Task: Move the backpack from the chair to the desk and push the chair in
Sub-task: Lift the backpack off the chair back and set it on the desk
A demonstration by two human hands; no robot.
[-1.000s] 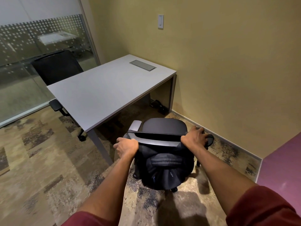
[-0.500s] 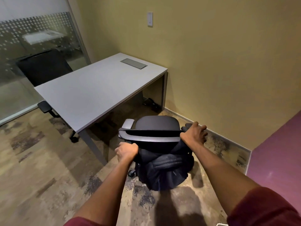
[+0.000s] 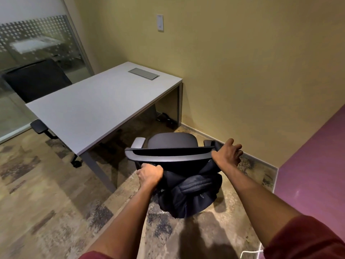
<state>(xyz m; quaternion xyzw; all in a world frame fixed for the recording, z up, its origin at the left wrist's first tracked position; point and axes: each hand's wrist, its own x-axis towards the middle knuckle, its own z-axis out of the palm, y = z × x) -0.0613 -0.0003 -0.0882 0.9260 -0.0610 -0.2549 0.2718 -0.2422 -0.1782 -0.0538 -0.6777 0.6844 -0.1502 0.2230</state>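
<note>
Second black chair (image 3: 37, 81) behind glass partition (image 3: 28, 43); wall switch (image 3: 160, 23) on yellow wall; patterned carpet (image 3: 46, 212).

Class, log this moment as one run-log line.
left hand: grips backpack | right hand: grips strap | backpack behind chair backrest | desk bare

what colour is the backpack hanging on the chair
Black, possibly very dark navy; the backpack shows best in the head view, the only one.

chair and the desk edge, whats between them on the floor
In the head view the stretch between the chair and the desk edge is bare carpet, partly in the desk's shadow. Nothing lies there.
</note>
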